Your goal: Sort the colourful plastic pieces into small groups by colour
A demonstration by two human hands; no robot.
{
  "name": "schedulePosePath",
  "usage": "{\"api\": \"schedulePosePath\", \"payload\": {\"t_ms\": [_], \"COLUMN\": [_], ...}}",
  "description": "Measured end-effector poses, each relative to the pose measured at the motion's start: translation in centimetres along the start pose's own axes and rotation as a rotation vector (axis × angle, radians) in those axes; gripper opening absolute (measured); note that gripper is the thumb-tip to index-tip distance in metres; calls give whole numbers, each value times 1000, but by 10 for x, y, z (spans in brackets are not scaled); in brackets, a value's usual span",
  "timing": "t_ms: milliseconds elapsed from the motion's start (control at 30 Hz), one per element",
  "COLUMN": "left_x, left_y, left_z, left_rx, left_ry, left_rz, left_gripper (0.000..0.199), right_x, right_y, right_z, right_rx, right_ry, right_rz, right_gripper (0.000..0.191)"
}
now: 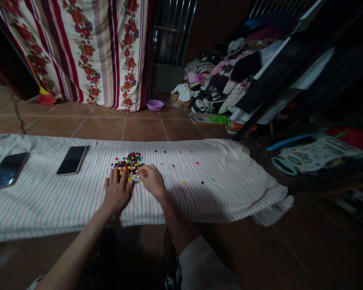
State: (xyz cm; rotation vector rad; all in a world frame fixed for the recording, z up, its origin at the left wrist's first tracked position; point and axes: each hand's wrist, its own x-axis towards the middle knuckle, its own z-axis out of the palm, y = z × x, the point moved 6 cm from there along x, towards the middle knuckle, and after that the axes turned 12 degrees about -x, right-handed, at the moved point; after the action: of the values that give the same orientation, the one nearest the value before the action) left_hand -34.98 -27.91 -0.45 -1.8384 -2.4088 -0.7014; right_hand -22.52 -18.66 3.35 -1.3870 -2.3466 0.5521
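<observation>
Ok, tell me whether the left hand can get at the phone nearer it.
Likely yes: the left hand lies on the striped cloth, and the phone sits on that same cloth to its left, with nothing between them.

Tons of room on the striped cloth [230,201] right of my fingers [144,172], just stray colored bits [173,165] there; heading left, a phone [72,160] and another phone [7,171] sit in the way.

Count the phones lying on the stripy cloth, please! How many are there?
2. One smartphone lies at the left of the striped cloth, screen up; the other smartphone lies right of it, nearer the left hand. None seem hidden.
</observation>
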Motion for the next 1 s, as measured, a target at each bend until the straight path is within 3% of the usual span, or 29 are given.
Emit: {"api": "schedulePosePath", "payload": {"t_ms": [100,267,533,767,1000], "left_x": [1,2,4,4,3], "left_y": [6,20,26,28,33], "left_z": [1,3,6,3,-2], "left_rx": [-13,-9,24,-20,-54], "left_ry": [23,-6,24,129,145], "left_rz": [-37,17,11,42,20], "left_gripper": [61,65,69,64,62], "right_x": [-2,-3,-11,-6,31], "right_y": [6,28,95,162,205], "right_z": [-6,-14,-36,-78,-122], "right_rx": [25,64,199,196,-51], "right_ry": [28,105,302,397,362], "right_rz": [-19,-19,91,288,368], "right_gripper": [16,15,20,24,23]}}
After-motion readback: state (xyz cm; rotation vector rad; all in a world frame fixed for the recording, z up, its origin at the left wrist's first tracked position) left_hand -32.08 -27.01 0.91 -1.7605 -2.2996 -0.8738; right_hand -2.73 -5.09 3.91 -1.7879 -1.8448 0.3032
